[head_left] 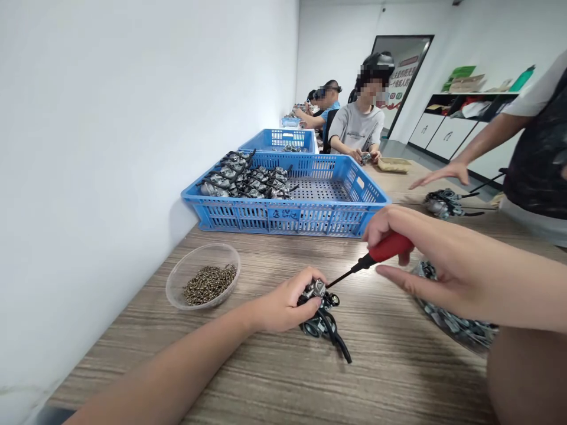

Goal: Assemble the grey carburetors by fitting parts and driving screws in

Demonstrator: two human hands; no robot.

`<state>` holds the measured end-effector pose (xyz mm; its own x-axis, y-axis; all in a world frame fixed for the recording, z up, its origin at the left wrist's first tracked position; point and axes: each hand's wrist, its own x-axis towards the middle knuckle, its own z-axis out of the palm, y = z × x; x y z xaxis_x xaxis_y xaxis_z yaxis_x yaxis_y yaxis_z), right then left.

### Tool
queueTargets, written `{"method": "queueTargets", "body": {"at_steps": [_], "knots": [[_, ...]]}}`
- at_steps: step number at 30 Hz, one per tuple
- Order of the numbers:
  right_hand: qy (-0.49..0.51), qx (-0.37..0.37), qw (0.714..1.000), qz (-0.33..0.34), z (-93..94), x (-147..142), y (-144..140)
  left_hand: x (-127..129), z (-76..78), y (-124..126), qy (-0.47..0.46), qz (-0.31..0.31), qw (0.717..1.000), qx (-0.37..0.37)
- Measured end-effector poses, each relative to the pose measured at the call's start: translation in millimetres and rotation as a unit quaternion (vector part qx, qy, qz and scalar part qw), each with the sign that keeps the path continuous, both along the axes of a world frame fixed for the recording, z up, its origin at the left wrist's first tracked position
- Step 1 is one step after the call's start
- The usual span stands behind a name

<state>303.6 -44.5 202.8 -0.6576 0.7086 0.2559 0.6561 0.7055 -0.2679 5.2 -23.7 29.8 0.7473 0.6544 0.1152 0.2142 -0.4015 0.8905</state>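
Note:
My left hand is wrapped round a small metal carburetor with black hoses, holding it down on the wooden table. My right hand grips the red handle of a screwdriver. The screwdriver slants down to the left, its dark shaft reaching the top of the carburetor beside my left fingers. Whether the tip sits in a screw is hidden. Left of my left hand, a clear plastic bowl holds a heap of brass-coloured screws.
A blue crate with several carburetors stands ahead, another blue crate behind it. Under my right wrist is a container of small metal parts. At right, a person's hand hovers near another carburetor. A wall borders the left.

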Motion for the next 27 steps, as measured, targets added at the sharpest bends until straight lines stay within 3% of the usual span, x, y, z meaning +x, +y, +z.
{"method": "queueTargets", "body": {"at_steps": [3, 7, 9, 13, 19, 24, 27], "knots": [[0.0, -0.008, 0.999, 0.041, 3.0, -1, 0, 1, 0.6, 0, -0.003, 0.002, 1.0, 0.006], [-0.004, 0.081, 0.997, -0.01, 0.4, -8, 2, 1, 1.6, 1, -0.005, 0.002, 1.0, 0.017], [0.0, 0.057, 0.998, -0.018, -0.3, -7, 0, 1, 1.7, 0, -0.001, 0.002, 1.0, 0.015], [0.014, -0.036, 0.999, 0.032, 1.1, -1, 1, 1, 1.9, 0, 0.004, 0.002, 1.0, 0.012], [0.002, 0.048, 0.999, -0.021, -0.5, -3, 9, 2, 2.0, 0, -0.003, 0.004, 1.0, 0.02], [0.02, -0.032, 0.998, 0.04, 2.2, -4, 3, 1, 0.8, 0, 0.0, 0.005, 1.0, 0.023], [0.029, -0.008, 0.998, 0.048, 1.7, -7, 5, 0, 0.7, 1, 0.004, 0.002, 1.0, 0.018]]}}
